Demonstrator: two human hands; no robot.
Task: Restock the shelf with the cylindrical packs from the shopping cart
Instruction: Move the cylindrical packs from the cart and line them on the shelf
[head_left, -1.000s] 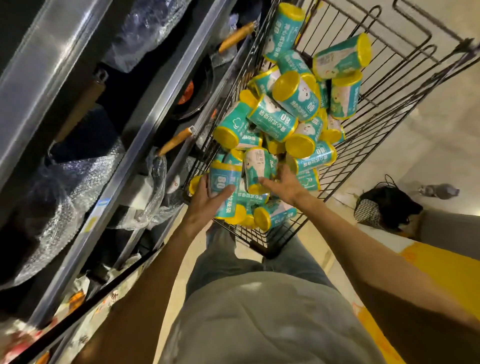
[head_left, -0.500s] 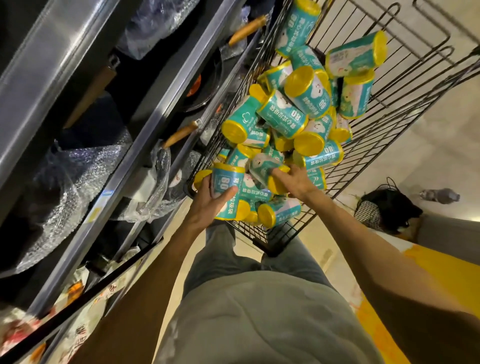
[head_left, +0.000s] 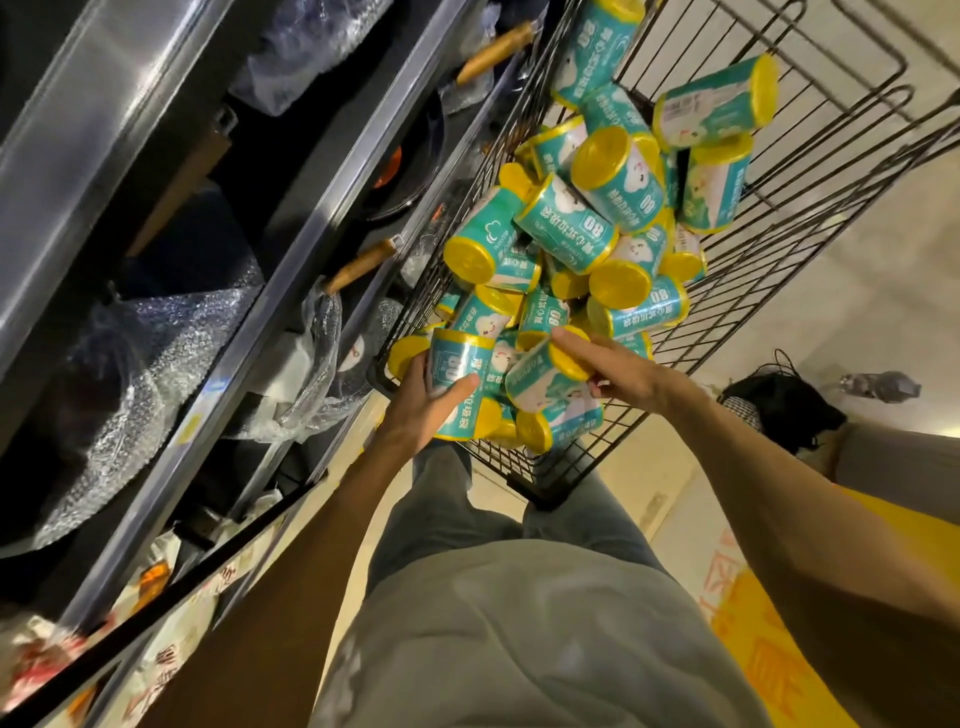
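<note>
Teal packs with yellow lids lie heaped in the black wire cart (head_left: 769, 291), and both hands reach into the near end of the heap. The left hand (head_left: 421, 400) grips one pack (head_left: 457, 379) that stands roughly upright, the thumb laid across its label and the fingers (head_left: 415, 366) curled behind it. Just right of it, the right hand (head_left: 618, 366) holds a second pack (head_left: 545, 376) lying on its side, the fingers (head_left: 576, 340) curled over its yellow lid. The two held packs are near each other and rest among the lowest packs of the pile (head_left: 597, 218), which rises beyond the fingertips toward the far end of the cart. Left of the left hand runs the metal shelf (head_left: 291, 291), holding pans with wooden handles (head_left: 358, 265) and bubble wrap (head_left: 130, 374). Right of the right arm, on the pale floor (head_left: 857, 312), lie a dark bag (head_left: 779, 405) and a bottle (head_left: 878, 385). Below the hands are the person's grey shirt and jeans.
</note>
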